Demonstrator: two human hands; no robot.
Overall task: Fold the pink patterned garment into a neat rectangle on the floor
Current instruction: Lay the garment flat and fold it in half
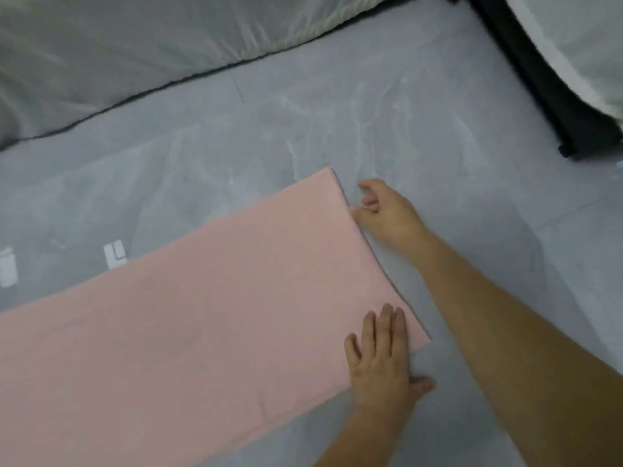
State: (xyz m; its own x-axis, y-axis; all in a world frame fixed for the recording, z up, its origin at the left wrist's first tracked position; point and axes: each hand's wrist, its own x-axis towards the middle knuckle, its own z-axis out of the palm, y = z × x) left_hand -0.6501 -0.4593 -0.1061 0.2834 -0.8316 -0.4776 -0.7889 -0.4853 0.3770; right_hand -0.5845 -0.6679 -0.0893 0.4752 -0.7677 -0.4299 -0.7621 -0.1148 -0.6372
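The pink garment [209, 315] lies flat on the grey floor as a long folded strip, running from the lower left to a straight right edge. My left hand [382, 362] rests palm down on its near right corner, fingers spread, thumb off the cloth on the floor. My right hand [384, 210] is at the far end of that right edge, fingertips touching the fabric's side, fingers loosely curled and holding nothing. The view is blurred and no pattern shows on the cloth.
A pale bedding or mattress edge [135, 45] runs along the back left. A dark frame with white cover [553, 79] stands at the back right. White marks [114, 254] sit on the floor [371, 112] at the left.
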